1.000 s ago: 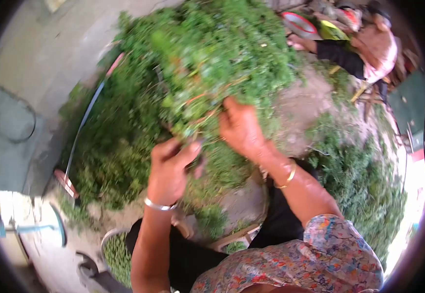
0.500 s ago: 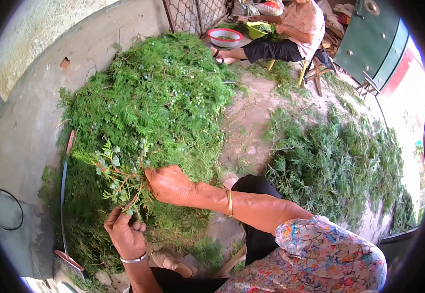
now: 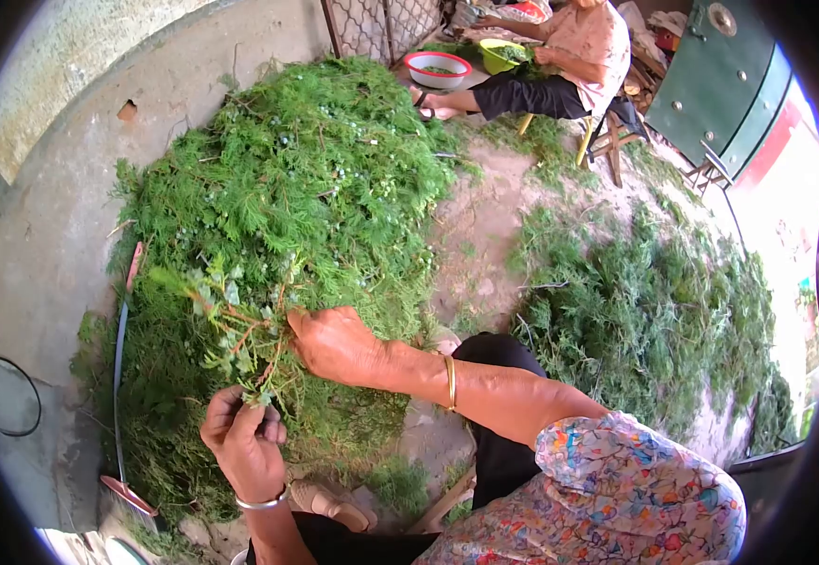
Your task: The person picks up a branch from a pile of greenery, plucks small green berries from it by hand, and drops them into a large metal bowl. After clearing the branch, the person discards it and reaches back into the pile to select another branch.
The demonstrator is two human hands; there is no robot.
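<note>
A leafy green sprig point(image 3: 240, 325) with pale berries and reddish stems hangs over a large pile of cut green branches point(image 3: 287, 179). My right hand point(image 3: 339, 347), with a gold bracelet at its wrist, grips the sprig's stem side with closed fingers. Below and left of it, my left hand point(image 3: 245, 447), wearing a silver bracelet, pinches a pale berry cluster or tip at the sprig's lower end between thumb and fingers. Exactly what the left fingertips enclose is partly hidden.
At the back another person point(image 3: 584, 52) sits on a stool, holding a yellow-green bowl point(image 3: 501, 58). Near them is a red-rimmed basin point(image 3: 438, 81). More branches point(image 3: 654, 311) lie at the right. A long-handled broom point(image 3: 122, 377) leans by the left wall.
The sprig and my right hand have shifted slightly right. My left fingers have moved a little higher at the sprig's lower end. The other person's far arm has moved slightly.
</note>
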